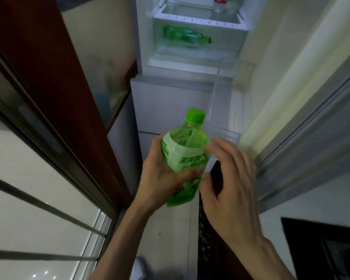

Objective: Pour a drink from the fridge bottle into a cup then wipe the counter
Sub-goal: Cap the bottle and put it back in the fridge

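Centre of frame: clear plastic bottle with green screw cap and green-and-white wrap label, tilted with cap toward upper right, in front of open white fridge. Gripped by left hand round the labelled lower body; thumb laid across the front, fingers curled behind. Right hand just beside the bottle's right flank, fingers spread and mostly straight, motion-blurred, gripping nothing; thumb contact with label not resolvable. Cap on. Liquid level unreadable through label; clear at the shoulder, hence judged partly filled, moderate weight, manageable in one hand. Thin-walled plastic, likely to give under a squeeze: once uncapped, hold firm but not hard, to avoid spurting. Fridge bottle, so probably cold and possibly slick on the film label; judgement only, no droplets visible. Not fragile. Best hold: mid-body on the label for carrying and pouring, other hand on cap for unscrewing. Upper centre: second green plastic bottle lying on its side in clear fridge drawer. Right of centre: transparent door shelf. Lower right corner: black glass hob. No cup in view
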Available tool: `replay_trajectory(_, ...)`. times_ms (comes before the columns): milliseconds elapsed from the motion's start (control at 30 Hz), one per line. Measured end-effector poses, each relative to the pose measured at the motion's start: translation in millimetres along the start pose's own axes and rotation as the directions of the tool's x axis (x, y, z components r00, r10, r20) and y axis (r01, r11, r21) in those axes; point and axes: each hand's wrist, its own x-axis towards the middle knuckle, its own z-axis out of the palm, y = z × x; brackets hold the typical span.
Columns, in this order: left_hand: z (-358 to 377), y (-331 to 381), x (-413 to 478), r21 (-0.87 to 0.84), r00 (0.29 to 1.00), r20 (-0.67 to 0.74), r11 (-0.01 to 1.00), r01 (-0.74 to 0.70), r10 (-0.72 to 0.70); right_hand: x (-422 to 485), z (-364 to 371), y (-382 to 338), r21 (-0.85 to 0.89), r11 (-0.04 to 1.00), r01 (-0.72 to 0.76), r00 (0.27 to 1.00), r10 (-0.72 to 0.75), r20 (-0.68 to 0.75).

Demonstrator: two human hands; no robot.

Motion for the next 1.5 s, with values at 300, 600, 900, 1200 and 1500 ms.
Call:
replay_trajectory(300, 33, 11, 3, 0.077, 0.999, 0.029, 0.997, -0.021, 0.019, 8, -6, 51, -0.149, 0.984, -0.093, 0.992, 0.105, 0.073)
replay_trajectory(600, 58, 14, 8, 0.103, 0.996, 0.081, 0.993, -0.056, 0.048, 3, -23, 71, -0.135, 0.982, -0.129, 0.991, 0.126, -0.032)
replay_trajectory(900, 68, 26, 15, 0.106, 0.989, 0.112, 0.988, -0.109, 0.097, 11, -33, 73, 0.013, 0.987, -0.159, 0.987, 0.159, -0.027)
replay_trajectory(1200, 34, 46, 65, 0.143, 0.979, 0.078, 0.969, -0.2, 0.191, 72, -22, 41, 0.231, 0.968, -0.1, 0.994, 0.109, -0.023)
replay_trajectory(1500, -18, 51, 161, 0.137, 0.964, 0.064, 0.955, -0.264, 0.258, 167, 21, 8, 0.356, 0.93, -0.089, 0.989, 0.124, -0.077)
